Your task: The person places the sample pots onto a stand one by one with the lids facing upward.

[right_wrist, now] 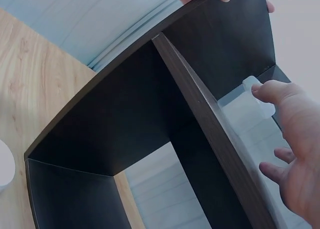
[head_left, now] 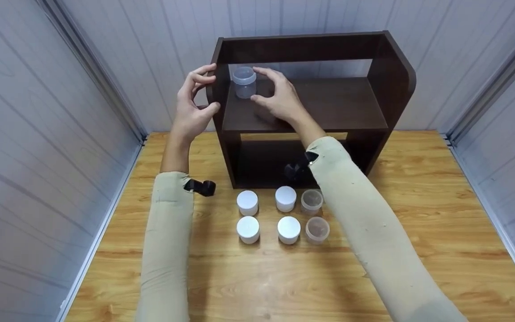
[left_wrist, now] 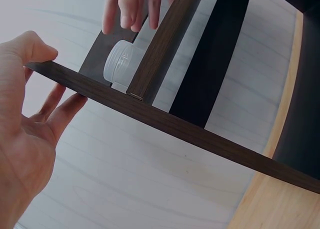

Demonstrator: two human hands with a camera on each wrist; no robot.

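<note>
Wooden table (head_left: 418,214) | left hand (head_left: 193,105) grips shelf (head_left: 376,96) side | right hand (head_left: 280,96) spread, fingertips beside jar (head_left: 244,82)

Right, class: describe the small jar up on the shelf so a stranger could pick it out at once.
Find the dark wooden shelf unit at the back of the table. On its upper shelf, at the left end, stands one clear jar between the hands. Unlike the six jars grouped on the table, it stands alone up there.
</note>
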